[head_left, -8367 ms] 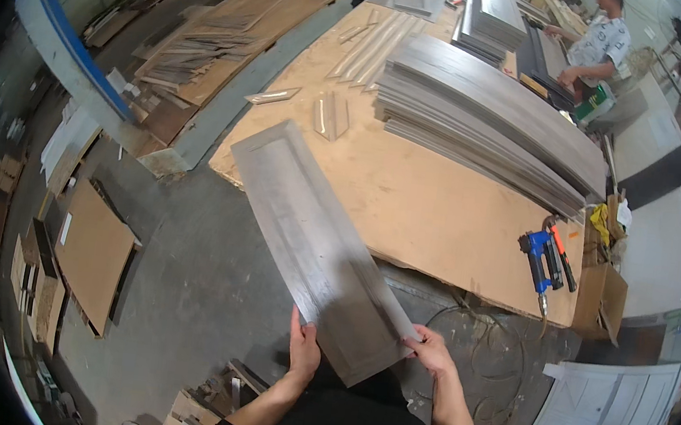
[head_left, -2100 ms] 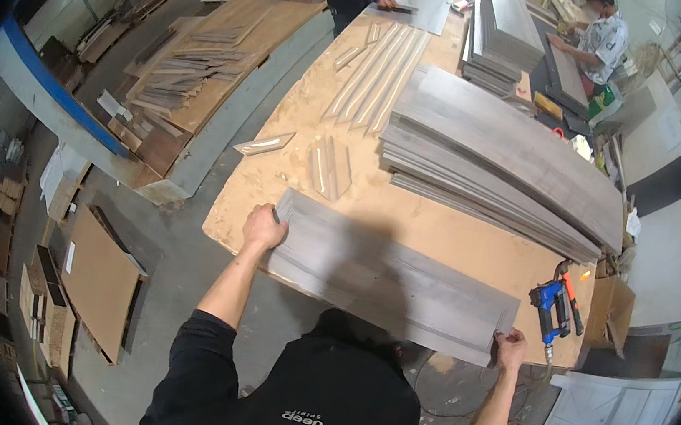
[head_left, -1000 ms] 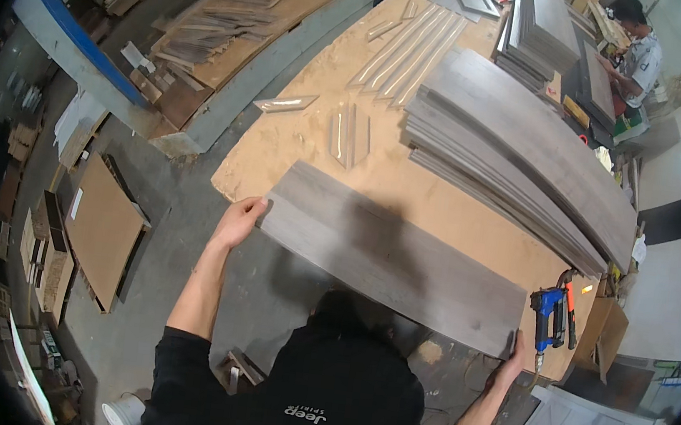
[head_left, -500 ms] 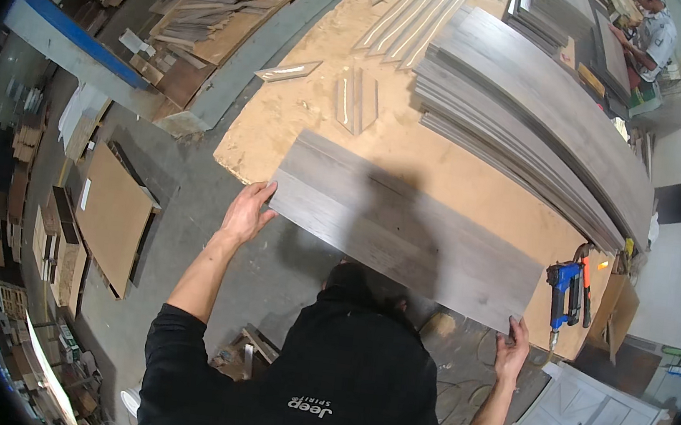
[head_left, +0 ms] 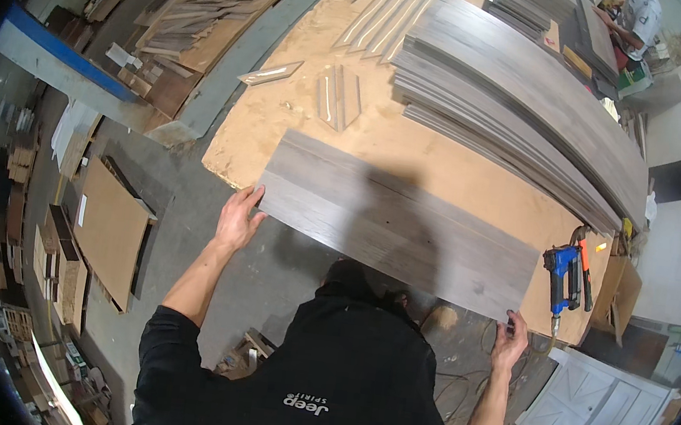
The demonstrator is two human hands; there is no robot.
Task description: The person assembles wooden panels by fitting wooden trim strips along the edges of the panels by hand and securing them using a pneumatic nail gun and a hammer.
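A long grey wood-grain board (head_left: 310,188) lies along the near edge of the tan worktable (head_left: 236,138), its near side jutting out past the table edge. My left hand (head_left: 237,222) grips its left end, thumb and fingers at the corner. At the near right corner, my right hand (head_left: 510,341) holds the board with curled fingers. Just right of the board lie a blue nail gun (head_left: 560,275) with a hose and a hammer (head_left: 584,270) with an orange handle. A shadow falls across the board's middle.
Grey boards (head_left: 520,107) are stacked across the table's far right. Beyond the board lie short pointed strips (head_left: 339,99) and long strips (head_left: 397,13) with pale lines of glue. A brown panel (head_left: 108,224) stands at left; white panelled furniture (head_left: 586,417) sits lower right. Another person (head_left: 637,28) works far right.
The whole view has shifted slightly, with the table and stacks moving left in the picture. Both hands keep their places at the ends of the board.
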